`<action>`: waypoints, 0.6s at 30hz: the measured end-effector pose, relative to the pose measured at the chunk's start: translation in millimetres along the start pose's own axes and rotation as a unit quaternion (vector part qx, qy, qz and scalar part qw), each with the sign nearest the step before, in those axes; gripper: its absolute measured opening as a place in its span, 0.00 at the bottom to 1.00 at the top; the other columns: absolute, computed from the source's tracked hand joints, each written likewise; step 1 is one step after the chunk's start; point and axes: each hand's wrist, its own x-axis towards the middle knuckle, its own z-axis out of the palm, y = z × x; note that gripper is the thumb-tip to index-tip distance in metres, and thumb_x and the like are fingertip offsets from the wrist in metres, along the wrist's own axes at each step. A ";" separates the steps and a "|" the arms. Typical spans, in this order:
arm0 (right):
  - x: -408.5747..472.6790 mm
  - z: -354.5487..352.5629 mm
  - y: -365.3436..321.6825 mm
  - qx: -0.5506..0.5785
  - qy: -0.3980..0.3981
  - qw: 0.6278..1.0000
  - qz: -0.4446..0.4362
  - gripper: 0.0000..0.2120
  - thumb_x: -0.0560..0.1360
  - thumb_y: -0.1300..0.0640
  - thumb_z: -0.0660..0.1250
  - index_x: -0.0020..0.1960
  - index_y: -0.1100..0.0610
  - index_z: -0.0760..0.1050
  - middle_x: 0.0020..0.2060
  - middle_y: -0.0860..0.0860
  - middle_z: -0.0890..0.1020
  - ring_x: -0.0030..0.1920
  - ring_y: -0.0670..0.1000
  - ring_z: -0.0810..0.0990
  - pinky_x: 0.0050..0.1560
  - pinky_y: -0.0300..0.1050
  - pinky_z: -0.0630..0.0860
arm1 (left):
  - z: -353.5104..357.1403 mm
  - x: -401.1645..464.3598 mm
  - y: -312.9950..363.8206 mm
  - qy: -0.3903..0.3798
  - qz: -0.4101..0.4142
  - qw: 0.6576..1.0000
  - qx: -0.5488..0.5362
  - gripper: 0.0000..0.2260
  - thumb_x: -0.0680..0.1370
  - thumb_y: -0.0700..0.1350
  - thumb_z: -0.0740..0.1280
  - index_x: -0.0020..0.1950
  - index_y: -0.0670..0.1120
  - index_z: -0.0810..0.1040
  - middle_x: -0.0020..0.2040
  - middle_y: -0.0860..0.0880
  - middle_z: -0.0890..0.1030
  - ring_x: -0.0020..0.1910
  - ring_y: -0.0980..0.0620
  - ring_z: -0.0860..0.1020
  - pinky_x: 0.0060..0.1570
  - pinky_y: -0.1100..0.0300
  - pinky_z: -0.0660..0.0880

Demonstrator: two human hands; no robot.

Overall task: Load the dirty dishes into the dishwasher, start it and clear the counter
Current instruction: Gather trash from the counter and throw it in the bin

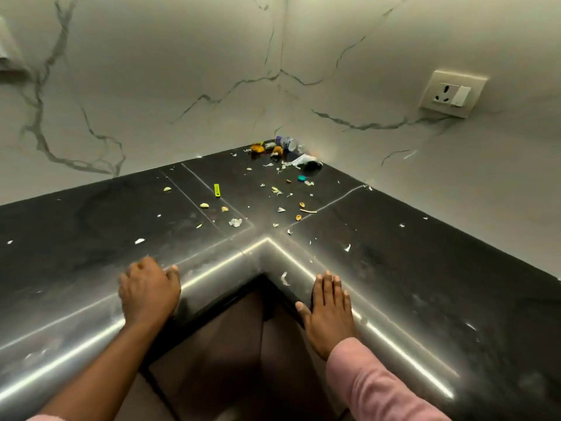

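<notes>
The heap of scraps (280, 148) in the table's (91, 226) far corner, at twelve o'clock, is too small to sort out — peels, wrappers, perhaps a bottle. A fixture (9, 50) at ten o'clock is cut off by the edge.

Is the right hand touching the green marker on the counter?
Apart. The head view shows the right hand flat on the counter edge, bare counter between it and the green marker.

The right hand (329, 311) comes out of a soft pink sleeve (373, 387) with a loose cuff at the wrist, at 5 o'clock. The left hand (148, 291) has a bare forearm; a sliver of pink cloth shows at 7 o'clock.
</notes>
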 end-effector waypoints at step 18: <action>351.3 -25.5 3.8 0.059 0.026 0.997 0.033 0.36 0.78 0.35 0.47 0.78 0.53 0.44 0.77 0.58 0.41 0.76 0.59 0.39 0.74 0.57 0.42 | 130.1 221.4 115.8 -0.024 -0.353 0.935 -0.008 0.42 0.79 0.65 0.53 0.77 0.33 0.45 0.76 0.30 0.40 0.75 0.32 0.37 0.72 0.38 0.36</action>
